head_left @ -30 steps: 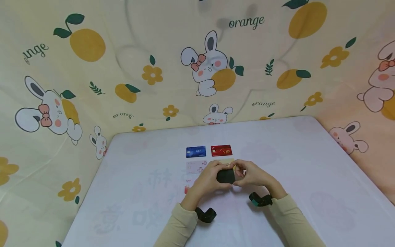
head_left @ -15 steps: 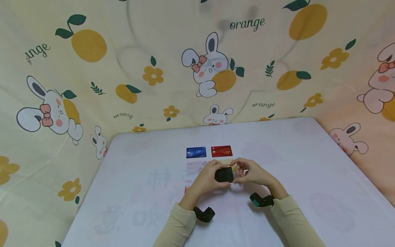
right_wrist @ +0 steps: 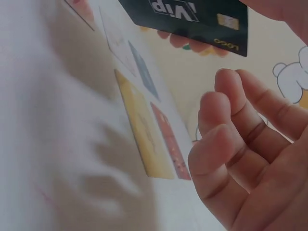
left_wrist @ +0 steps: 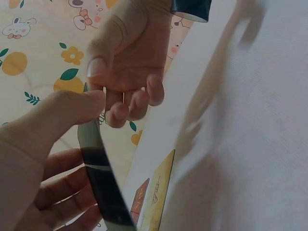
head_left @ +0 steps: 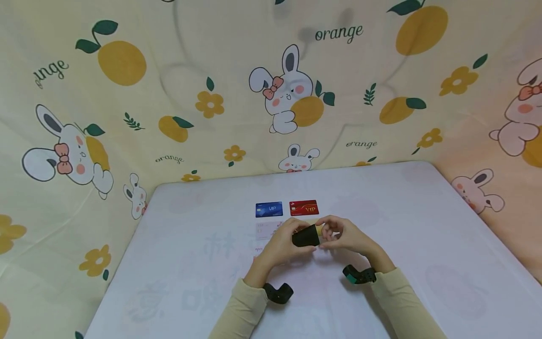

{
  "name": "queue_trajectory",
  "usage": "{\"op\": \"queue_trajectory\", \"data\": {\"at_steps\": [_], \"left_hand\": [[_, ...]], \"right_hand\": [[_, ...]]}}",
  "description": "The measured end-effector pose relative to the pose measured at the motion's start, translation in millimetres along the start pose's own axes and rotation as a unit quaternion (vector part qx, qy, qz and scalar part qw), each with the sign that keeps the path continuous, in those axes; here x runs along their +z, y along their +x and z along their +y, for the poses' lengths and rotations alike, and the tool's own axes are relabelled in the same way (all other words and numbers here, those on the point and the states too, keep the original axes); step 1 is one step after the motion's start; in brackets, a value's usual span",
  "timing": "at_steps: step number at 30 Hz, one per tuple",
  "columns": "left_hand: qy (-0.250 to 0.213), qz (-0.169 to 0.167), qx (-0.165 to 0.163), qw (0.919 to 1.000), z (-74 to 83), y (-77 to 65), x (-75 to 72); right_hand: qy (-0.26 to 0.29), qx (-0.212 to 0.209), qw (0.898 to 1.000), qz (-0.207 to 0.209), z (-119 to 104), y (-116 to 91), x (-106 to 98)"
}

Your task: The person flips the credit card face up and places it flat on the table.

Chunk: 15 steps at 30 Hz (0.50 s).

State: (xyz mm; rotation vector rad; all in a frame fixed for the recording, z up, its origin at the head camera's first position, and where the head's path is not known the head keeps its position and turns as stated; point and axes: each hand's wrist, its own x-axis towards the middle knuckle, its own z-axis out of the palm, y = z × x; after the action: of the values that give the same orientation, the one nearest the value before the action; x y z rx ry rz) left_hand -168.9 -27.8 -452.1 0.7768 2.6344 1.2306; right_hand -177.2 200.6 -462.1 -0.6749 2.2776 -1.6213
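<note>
My left hand [head_left: 280,242] holds a black VIP card [head_left: 306,236] above the table, its thumb on one edge and its fingers along the opposite one. In the right wrist view the card [right_wrist: 192,21] shows a gold chip and the words "Vip" and "LOGO", upside down. My right hand [head_left: 345,238] is beside the card's right end, thumb close to the corner and fingers loosely curled. Between those fingers and the card's lower edge a gap shows in the right wrist view. A yellow card [right_wrist: 142,125] lies on the table beneath the hands, mostly covered in the head view.
A blue VIP card [head_left: 268,209] and a red VIP card [head_left: 304,207] lie side by side behind the hands. A pale pink card [head_left: 267,230] is partly behind the left hand. The white table [head_left: 190,282] meets a rabbit-and-orange patterned cloth [head_left: 237,61] at the back.
The left hand has shifted slightly left and tilted the black card, its right end rising. The right fingers have come away from the card's edge.
</note>
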Motion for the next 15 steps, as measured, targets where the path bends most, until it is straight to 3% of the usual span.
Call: {"op": "queue_trajectory", "data": {"at_steps": [15], "left_hand": [[-0.038, 0.017, -0.007, 0.9991, 4.5, -1.4, -2.0]], "right_hand": [[0.017, 0.03, 0.999, -0.008, 3.5, 3.1, 5.6]]}}
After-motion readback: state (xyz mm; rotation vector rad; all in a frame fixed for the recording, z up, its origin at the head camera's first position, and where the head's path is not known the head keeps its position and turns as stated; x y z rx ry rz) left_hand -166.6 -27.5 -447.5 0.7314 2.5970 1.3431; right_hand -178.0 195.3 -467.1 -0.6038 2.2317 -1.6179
